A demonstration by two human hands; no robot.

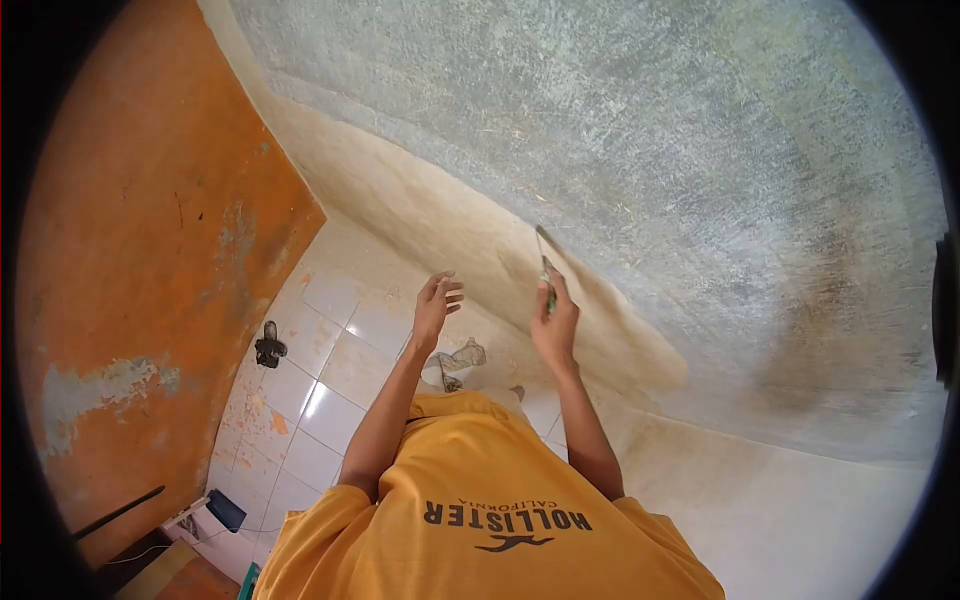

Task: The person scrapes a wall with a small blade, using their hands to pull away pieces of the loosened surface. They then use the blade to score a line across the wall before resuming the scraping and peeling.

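My right hand (553,325) grips a scraper with a green handle (548,285). Its metal blade points up and rests against the wall (640,180), at the edge where rough grey plaster meets the smooth beige lower band. My left hand (435,305) hovers beside it to the left, fingers spread and holding nothing, close to the beige band but not clearly touching it. Both forearms reach out from an orange shirt at the bottom of the head view.
An orange wall (150,250) with flaking paint stands on the left. White floor tiles (330,380) lie below, with a dark small object (269,347) and a crumpled grey cloth (462,358) on them. Clutter sits at the bottom-left corner (215,515).
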